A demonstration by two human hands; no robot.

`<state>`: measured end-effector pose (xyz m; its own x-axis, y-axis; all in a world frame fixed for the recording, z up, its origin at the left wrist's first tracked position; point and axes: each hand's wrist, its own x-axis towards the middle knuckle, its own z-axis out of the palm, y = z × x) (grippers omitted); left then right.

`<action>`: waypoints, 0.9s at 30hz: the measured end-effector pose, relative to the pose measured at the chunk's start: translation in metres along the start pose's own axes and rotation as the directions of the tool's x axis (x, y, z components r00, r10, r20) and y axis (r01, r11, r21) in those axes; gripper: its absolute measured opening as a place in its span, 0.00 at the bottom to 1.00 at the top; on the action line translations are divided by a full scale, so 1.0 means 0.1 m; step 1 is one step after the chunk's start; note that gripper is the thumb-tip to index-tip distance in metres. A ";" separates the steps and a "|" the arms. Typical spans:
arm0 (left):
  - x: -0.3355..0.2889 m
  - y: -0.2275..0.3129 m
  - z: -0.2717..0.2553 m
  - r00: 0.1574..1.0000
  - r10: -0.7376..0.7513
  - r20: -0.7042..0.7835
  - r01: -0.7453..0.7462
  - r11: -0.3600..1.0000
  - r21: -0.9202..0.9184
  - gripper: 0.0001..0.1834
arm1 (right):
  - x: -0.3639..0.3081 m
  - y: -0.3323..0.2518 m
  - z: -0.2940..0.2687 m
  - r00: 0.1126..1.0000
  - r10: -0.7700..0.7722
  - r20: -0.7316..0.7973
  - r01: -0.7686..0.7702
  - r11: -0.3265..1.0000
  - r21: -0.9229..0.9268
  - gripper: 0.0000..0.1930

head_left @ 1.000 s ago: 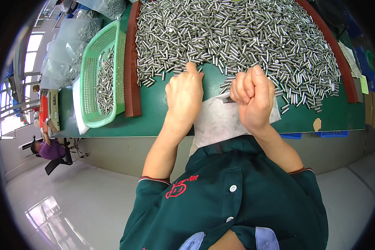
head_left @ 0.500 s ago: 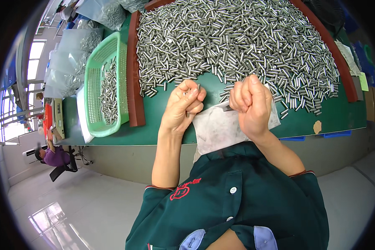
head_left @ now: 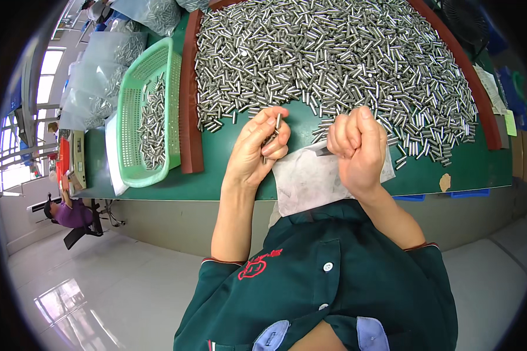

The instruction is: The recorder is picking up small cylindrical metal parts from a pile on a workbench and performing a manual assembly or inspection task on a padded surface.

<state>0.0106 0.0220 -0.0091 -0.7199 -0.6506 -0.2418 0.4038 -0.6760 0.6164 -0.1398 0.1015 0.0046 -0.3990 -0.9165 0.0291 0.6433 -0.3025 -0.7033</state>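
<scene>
My left hand (head_left: pixel 249 149) is curled, palm up, around several short shiny metal pins (head_left: pixel 278 121), and one stands out between thumb and fingertips. Across from it, my right hand (head_left: pixel 362 155) is closed in a fist. A dark grey tip (head_left: pixel 323 151) shows beside its lower fingers; the rest of whatever it belongs to is hidden. Under both hands lies a smudged white sheet (head_left: pixel 304 182) at the table's near edge. Beyond them spreads a large heap of similar metal pins (head_left: pixel 334 58).
Red-brown rails (head_left: pixel 191 117) border the heap. To the left, a green plastic basket (head_left: pixel 174 111) holds more pins, with bagged pins (head_left: pixel 102 76) beyond it. A scale (head_left: pixel 78 158) stands farther left, near a seated person in purple (head_left: pixel 73 214). A dark fan (head_left: pixel 465 23) is at far right.
My left fingers have loosened and tilted, so more of the pins in that hand show. My right hand has barely moved. The view has shifted slightly.
</scene>
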 end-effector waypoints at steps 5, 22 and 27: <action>0.00 0.01 0.00 1.000 -0.011 0.002 0.011 0.999 -0.040 0.11 | 0.00 0.00 0.00 1.000 -0.006 0.005 0.006 0.999 -0.042 0.20; -0.52 0.99 0.05 0.895 0.444 -0.050 -0.422 0.877 0.232 0.09 | 0.01 0.01 0.02 1.000 0.002 -0.012 -0.002 1.000 0.029 0.20; -0.29 0.52 -0.06 0.997 0.063 -0.040 -0.074 0.911 -0.405 0.08 | 0.00 0.02 0.01 0.999 -0.001 0.032 0.000 1.000 0.027 0.20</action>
<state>0.0558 0.0034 0.0254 -0.6699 -0.7050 -0.2325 0.6495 -0.7083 0.2764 -0.1377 0.1007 0.0044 -0.3786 -0.9240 0.0528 0.6609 -0.3099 -0.6835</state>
